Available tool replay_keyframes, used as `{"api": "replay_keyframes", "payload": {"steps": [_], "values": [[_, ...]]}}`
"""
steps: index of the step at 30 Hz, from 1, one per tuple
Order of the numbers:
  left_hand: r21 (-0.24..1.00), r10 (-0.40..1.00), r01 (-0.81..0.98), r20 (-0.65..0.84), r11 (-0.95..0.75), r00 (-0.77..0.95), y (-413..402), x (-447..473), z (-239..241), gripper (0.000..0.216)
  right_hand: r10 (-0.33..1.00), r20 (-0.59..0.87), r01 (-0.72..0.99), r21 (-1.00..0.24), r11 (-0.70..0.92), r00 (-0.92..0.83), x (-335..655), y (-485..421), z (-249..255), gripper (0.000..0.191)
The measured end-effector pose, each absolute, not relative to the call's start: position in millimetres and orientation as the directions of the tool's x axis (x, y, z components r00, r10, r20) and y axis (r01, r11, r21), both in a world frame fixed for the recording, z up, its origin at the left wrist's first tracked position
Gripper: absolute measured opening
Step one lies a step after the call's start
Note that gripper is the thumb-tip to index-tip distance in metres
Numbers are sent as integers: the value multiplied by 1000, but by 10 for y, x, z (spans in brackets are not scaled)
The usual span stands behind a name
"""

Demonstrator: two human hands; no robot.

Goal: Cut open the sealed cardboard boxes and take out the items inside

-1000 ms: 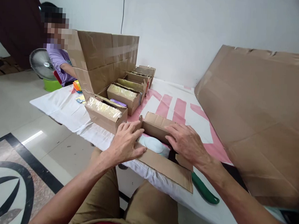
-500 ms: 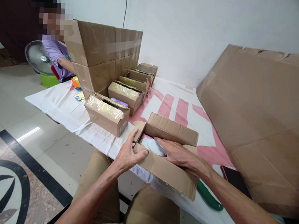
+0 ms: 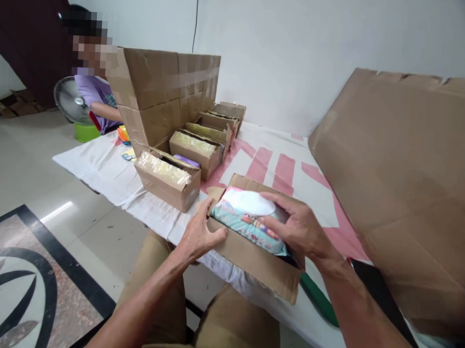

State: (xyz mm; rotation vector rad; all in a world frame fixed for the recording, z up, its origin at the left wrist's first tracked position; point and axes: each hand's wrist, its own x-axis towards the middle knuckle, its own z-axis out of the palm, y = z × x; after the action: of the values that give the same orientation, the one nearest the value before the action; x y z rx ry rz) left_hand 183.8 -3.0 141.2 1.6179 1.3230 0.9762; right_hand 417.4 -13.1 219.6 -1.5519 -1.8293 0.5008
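Observation:
An open small cardboard box [image 3: 251, 258] sits at the near edge of the table. My right hand [image 3: 302, 229] grips a soft pack of wipes [image 3: 249, 219] with a white oval lid, raised partly above the box's opening. My left hand [image 3: 200, 234] is closed on the box's left front corner, its thumb lying along the front wall.
A row of small boxes [image 3: 168, 178] with plastic-wrapped contents runs back beside a large open carton [image 3: 162, 95]. A big flattened cardboard sheet [image 3: 407, 173] leans at the right. A green handle [image 3: 319, 300] and a dark phone [image 3: 374, 288] lie near the edge. A person in purple [image 3: 96, 97] sits at the far left by a fan [image 3: 72, 103].
My right hand went into the box, closed on the pack of wipes and lifted it up out of the opening. My left hand shifted from the flap to the box's corner.

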Motion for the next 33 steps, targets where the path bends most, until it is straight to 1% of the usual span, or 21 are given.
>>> {"api": "replay_keyframes", "payload": {"steps": [3, 5, 7, 9, 10, 12, 14, 15, 17, 20, 23, 26, 28, 29, 31, 32, 33], "values": [[920, 989, 379, 56, -103, 134, -77, 1797, 1469, 103, 960, 262, 519, -837, 176, 96, 4285, -207, 2397, 54], [907, 991, 406, 75, -113, 108, -177, 1695, 1523, 105, 939, 279, 419, -891, 174, 204, 4350, -316, 2518, 52], [888, 990, 438, 130, -137, 46, -321, 1546, 1596, 93, 909, 293, 412, -898, 156, 296, 4388, -474, 2619, 48], [884, 973, 417, 229, -213, 12, -469, 1400, 1690, 80, 885, 325, 496, -859, 128, 333, 4383, -653, 2699, 47], [890, 960, 366, 277, -270, 35, -532, 1342, 1744, 79, 881, 351, 563, -817, 123, 317, 4359, -737, 2728, 47], [905, 928, 216, 337, -366, 159, -620, 1265, 1852, 88, 891, 409, 683, -710, 172, 200, 4259, -876, 2763, 47], [910, 881, 100, 354, -402, 313, -662, 1209, 1945, 105, 883, 468, 732, -608, 308, 18, 4096, -971, 2770, 44], [912, 860, 73, 352, -404, 369, -673, 1174, 1980, 112, 867, 494, 732, -565, 379, -67, 3997, -1006, 2765, 41], [928, 844, 53, 311, -369, 436, -693, 1066, 2021, 118, 818, 541, 713, -495, 496, -194, 3786, -1061, 2745, 38], [976, 854, -33, 206, -217, 477, -743, 805, 2001, 123, 761, 569, 672, -435, 600, -311, 3474, -1101, 2693, 39], [988, 870, -71, 153, -136, 468, -796, 502, 1899, 125, 711, 573, 607, -413, 679, -407, 3173, -1048, 2608, 42], [992, 912, -39, 124, -118, 391, -816, 227, 1752, 113, 704, 547, 547, -454, 703, -452, 2881, -903, 2481, 39], [995, 945, -68, 87, -69, 315, -809, 57, 1641, 104, 710, 519, 513, -491, 704, -477, 2721, -807, 2346, 43], [995, 958, -95, 59, -33, 281, -802, -25, 1583, 100, 713, 506, 507, -501, 701, -486, 2660, -776, 2251, 51], [989, 974, -142, -8, 41, 227, -786, -183, 1461, 92, 726, 498, 515, -512, 687, -474, 2574, -758, 1989, 72], [986, 978, -154, -38, 71, 206, -778, -255, 1400, 90, 746, 496, 527, -528, 666, -445, 2543, -770, 1823, 81], [983, 980, -157, -65, 96, 188, -771, -321, 1339, 88, 774, 486, 541, -554, 632, -407, 2514, -791, 1642, 87]]}}
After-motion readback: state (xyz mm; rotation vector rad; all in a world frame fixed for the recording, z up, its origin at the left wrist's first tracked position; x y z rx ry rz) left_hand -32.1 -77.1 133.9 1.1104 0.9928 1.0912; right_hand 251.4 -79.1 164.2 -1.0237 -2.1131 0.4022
